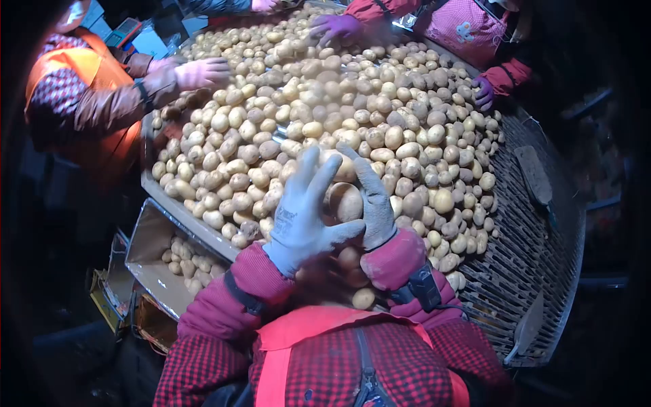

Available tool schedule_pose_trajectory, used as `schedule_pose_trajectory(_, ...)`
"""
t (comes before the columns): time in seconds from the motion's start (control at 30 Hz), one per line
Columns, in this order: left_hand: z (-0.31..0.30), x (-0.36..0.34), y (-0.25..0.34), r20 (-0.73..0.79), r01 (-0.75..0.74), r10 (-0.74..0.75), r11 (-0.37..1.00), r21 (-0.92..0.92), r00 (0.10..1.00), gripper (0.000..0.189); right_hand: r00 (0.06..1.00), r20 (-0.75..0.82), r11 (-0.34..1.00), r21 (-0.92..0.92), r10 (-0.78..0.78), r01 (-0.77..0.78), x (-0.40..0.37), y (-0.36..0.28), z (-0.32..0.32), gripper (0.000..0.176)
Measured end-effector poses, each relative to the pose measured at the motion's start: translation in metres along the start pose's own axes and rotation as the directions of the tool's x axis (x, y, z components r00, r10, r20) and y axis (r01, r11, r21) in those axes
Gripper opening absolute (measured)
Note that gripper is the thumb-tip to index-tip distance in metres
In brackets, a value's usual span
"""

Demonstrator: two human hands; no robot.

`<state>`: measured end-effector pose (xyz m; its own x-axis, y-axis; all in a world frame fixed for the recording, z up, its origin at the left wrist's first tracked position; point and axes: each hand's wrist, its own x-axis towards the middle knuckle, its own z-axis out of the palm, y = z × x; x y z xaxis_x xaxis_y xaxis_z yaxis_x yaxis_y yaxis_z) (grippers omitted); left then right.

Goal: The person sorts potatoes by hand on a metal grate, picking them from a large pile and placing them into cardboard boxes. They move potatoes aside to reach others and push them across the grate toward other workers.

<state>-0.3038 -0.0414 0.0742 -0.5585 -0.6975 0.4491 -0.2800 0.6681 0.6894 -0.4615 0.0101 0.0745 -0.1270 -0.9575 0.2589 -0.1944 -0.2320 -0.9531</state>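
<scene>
Potato [344,203], large and brown, lies between the two gloved hands, above the thumbs and below the fingertips, with the left hand [302,214] on one side and the right hand [376,203] on the other. Neither is clearly nearer. From this angle its outline is almost round, so no long axis stands out. The fingers of both hands are spread and loosely bent, pointing away from the body, while the thumbs come together just below the potato, making a cup around it. Whether either hand has closed on it, or it simply rests against the gloves, I cannot tell. A paler potato shows just above it, partly hidden by the fingers.

The gloves are pale and matte, creased at the joints, with dark print on the back of the left one. Beyond the fingertips spreads the heap [407,136], smooth tan ovals mixed with rounder, dirt-dulled ones. Right of the fingers, past the heap's edge, is a dark, slatted rack [522,271]. Left of them and lower sits a brown box [149,254] with more potatoes inside. Well beyond the left fingertips, a co-worker's pink glove [203,73] reaches over the heap; a purple glove [336,27] rests at its far side.
</scene>
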Motion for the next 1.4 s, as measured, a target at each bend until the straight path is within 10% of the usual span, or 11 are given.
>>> schedule_pose_trajectory(0.13, -0.024, -0.026, 0.003, -0.008, 0.129, -0.129, 0.991, -0.026, 0.992, 0.111, 0.995, 0.072, 0.991, 0.119, -0.067, 0.058, -0.018, -0.012, 0.034, 0.071)
schedule_pose_trajectory(0.23, -0.041, -0.056, 0.003, -0.038, 0.239, -0.248, 0.959, -0.151, 0.968, 0.110, 0.931, 0.299, 0.460, 0.810, 0.209, -0.363, -0.030, -0.032, 0.068, 0.057)
schedule_pose_trajectory(0.33, -0.062, -0.094, -0.002, -0.067, 0.272, -0.275, 0.961, -0.052, 0.959, 0.109, 0.880, 0.374, 0.467, 0.748, 0.292, -0.472, -0.036, -0.046, 0.096, 0.057)
schedule_pose_trajectory(0.37, -0.066, -0.107, -0.002, -0.058, 0.340, -0.348, 0.933, -0.113, 0.936, 0.107, 0.781, 0.476, 0.146, 0.809, 0.404, -0.569, -0.037, -0.047, 0.105, 0.065)
schedule_pose_trajectory(0.57, -0.109, -0.171, 0.004, -0.172, 0.445, -0.442, 0.895, -0.023, 0.880, 0.088, 0.612, 0.579, 0.410, 0.454, 0.539, -0.791, -0.050, -0.055, 0.167, 0.049)
schedule_pose_trajectory(0.63, -0.121, -0.190, -0.001, -0.186, 0.434, -0.438, 0.899, -0.066, 0.879, 0.086, 0.730, 0.575, 0.787, 0.224, 0.369, -0.575, -0.059, -0.035, 0.184, 0.046)
schedule_pose_trajectory(0.93, -0.140, -0.276, -0.015, -0.082, 0.490, -0.619, 0.689, -0.535, 0.781, 0.083, 0.335, 0.756, 0.543, -0.032, 0.562, -0.839, -0.080, -0.046, 0.213, 0.035)
schedule_pose_trajectory(1.03, -0.138, -0.303, -0.029, 0.124, 0.198, -0.719, 0.020, -0.980, 0.684, 0.083, 0.250, 0.767, 0.313, 0.067, 0.591, -0.947, -0.084, -0.062, 0.227, 0.047)
schedule_pose_trajectory(1.17, -0.144, -0.302, -0.056, -0.111, -0.122, -0.922, 0.070, -0.990, 0.371, 0.082, 0.355, 0.783, 0.317, 0.212, 0.511, -0.924, -0.084, -0.053, 0.241, 0.055)
schedule_pose_trajectory(1.23, -0.148, -0.300, -0.076, -0.427, 0.270, -0.835, 0.525, -0.807, 0.347, 0.068, 0.355, 0.778, 0.296, 0.226, 0.518, -0.928, -0.085, -0.054, 0.241, 0.055)
schedule_pose_trajectory(1.4, -0.146, -0.328, -0.129, -0.389, 0.000, -0.818, 0.430, -0.903, 0.422, 0.067, 0.393, 0.750, 0.320, 0.252, 0.532, -0.913, -0.088, -0.031, 0.213, 0.058)
